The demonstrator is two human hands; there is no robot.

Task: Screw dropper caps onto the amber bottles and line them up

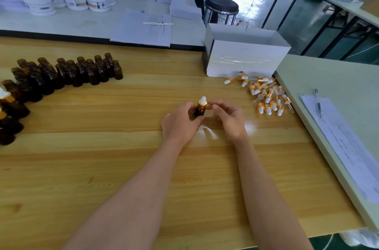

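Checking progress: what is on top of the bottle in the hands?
A dropper cap, white bulb over gold collar, tops the amber bottle; the collar hides the neck thread.

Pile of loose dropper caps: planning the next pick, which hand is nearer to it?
Right. The right hand, pinching the dropper cap on the amber bottle, sits left of the pile of loose dropper caps; the left hand grips the bottle, farther left.

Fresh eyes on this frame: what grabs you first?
Dead centre, the left hand grips a small amber bottle upright while the right hand pinches its dropper cap. Far left on the wooden table stands a crowd of uncapped bottles; to the right, a loose pile of caps lies before a white box.
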